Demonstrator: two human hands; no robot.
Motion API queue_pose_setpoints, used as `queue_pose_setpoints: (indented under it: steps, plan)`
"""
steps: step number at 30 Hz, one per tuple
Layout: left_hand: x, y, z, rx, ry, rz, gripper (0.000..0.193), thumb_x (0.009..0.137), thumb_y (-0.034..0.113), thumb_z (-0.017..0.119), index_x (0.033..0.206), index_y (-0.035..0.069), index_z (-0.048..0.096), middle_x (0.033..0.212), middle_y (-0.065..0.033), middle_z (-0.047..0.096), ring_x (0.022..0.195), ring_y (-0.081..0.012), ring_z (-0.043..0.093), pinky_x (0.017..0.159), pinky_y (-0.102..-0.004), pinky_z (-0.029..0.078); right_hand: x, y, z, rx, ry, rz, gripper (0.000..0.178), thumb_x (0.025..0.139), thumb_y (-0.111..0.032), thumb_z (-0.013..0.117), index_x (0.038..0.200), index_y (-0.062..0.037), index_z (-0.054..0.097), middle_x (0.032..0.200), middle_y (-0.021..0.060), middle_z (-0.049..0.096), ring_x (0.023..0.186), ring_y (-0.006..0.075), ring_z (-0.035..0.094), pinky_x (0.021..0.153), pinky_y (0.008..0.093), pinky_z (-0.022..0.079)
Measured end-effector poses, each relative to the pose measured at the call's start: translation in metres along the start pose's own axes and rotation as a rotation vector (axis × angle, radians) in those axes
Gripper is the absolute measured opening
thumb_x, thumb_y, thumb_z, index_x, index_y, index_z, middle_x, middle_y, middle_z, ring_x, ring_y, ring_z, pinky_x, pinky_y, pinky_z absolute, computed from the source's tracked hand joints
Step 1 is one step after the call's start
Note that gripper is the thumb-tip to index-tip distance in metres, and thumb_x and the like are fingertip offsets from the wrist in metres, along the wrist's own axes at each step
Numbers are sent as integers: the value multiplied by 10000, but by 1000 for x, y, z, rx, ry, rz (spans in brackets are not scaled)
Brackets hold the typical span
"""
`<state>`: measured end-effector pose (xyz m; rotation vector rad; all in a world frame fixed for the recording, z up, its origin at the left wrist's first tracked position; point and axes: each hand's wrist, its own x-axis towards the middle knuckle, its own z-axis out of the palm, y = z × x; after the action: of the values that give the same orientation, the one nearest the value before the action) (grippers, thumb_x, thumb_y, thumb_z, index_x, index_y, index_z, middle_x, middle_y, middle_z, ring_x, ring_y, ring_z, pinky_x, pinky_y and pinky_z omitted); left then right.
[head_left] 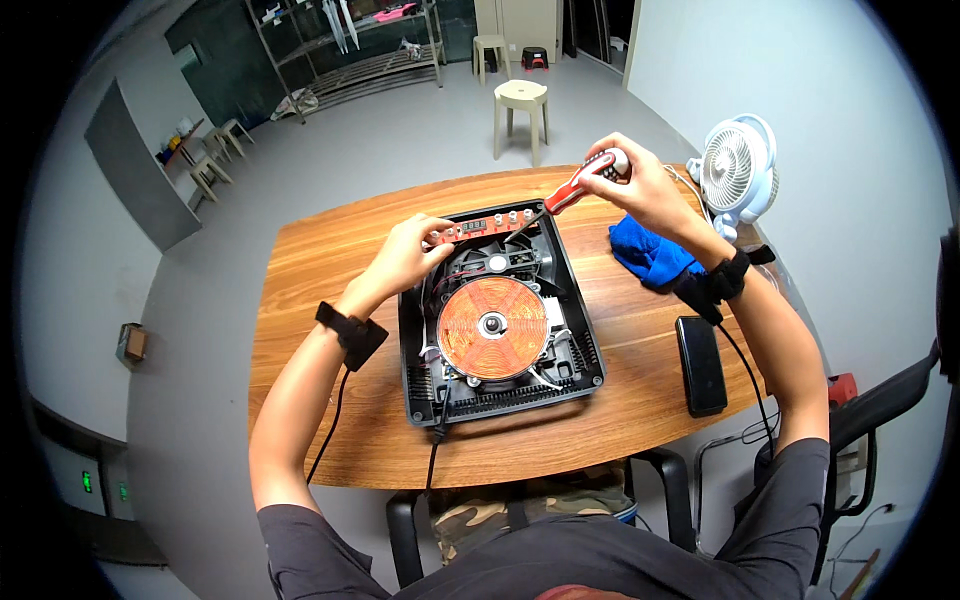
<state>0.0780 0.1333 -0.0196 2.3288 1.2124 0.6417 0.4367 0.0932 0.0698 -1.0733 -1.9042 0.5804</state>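
Note:
An opened induction cooker (592,345) lies on the wooden table in front of me, its black casing showing a round copper coil (465,335) and a black cooling fan (480,262). Across its far end runs a narrow red circuit board (490,226) with a small display and white buttons. My left hand (405,258) pinches the left end of this board between thumb and fingers. In my right hand (640,185) is a screwdriver (575,190) with a red and white handle, gripped from above. Its shaft slants down to the left, with the tip close to the board's near edge.
Right of the cooker lie a crumpled blue cloth (648,255) and a black phone (702,366). A pale blue fan (735,170) stands at the table's right edge. A black power cord (438,432) leaves the casing's near side. Beyond the table stands a cream stool (522,98).

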Motion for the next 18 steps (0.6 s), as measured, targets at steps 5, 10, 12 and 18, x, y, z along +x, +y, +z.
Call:
queue_pose_setpoints:
  steps: [5,10,12,18]
  plan:
    - [31,-11,13,246,3,113,421,874,205,768,1254,47,681,1239,-167,651,1146,-374,630,977,-423,525,25,14,0,-235,32,-113,349,911,-236,770,1070,-5,562,910,163,714,849,234,724,771,351,564]
    - [59,-12,23,327,-69,71,482,856,215,776,1307,82,669,1207,-152,663,1133,-371,633,970,-437,523,49,21,12,-378,-58,-176,351,913,-204,763,1106,-12,541,894,161,684,840,271,703,755,372,560]
    - [64,-12,27,352,-96,45,481,843,208,784,1296,85,679,1180,-147,670,1122,-368,637,960,-442,525,53,15,14,-408,-90,-167,353,911,-200,765,1103,-11,538,902,168,687,838,283,703,755,376,559]
    - [77,-20,31,361,-130,-46,335,794,194,816,1110,88,780,1126,-137,676,1074,-355,653,936,-438,525,63,12,21,-468,-167,-156,356,892,-194,773,1049,10,527,941,220,676,903,381,688,794,432,546]
